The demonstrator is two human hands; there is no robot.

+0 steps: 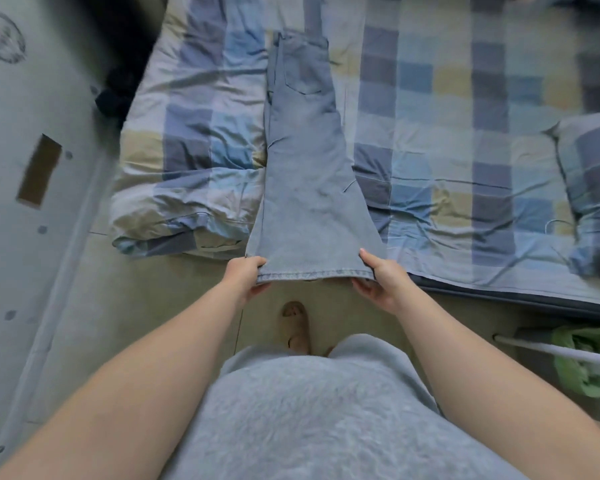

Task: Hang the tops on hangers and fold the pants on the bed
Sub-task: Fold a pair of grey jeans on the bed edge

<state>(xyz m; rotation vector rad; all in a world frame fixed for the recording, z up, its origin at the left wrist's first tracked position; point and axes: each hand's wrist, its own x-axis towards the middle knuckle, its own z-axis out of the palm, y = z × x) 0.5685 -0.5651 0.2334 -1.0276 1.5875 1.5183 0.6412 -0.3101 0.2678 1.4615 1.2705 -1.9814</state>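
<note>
Checked bed (430, 140) | jeans (302, 168) stretched away | left grip (246, 276), right grip (383, 282) pinch hem corners

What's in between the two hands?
In the head view, the bottom hem of the blue jeans stretches between the left hand and the right hand. Each hand grips one corner of it.

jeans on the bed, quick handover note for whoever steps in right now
Left hand grips the near-left hem corner of the jeans; right hand grips the near-right corner.
Jeans lie lengthwise on the checked bed, waist far, hem at the near edge, legs stacked, back pocket up.
Done: legs doubled together.
Left: probably fold the hem up toward the waist. No tops or hangers in view.
</note>
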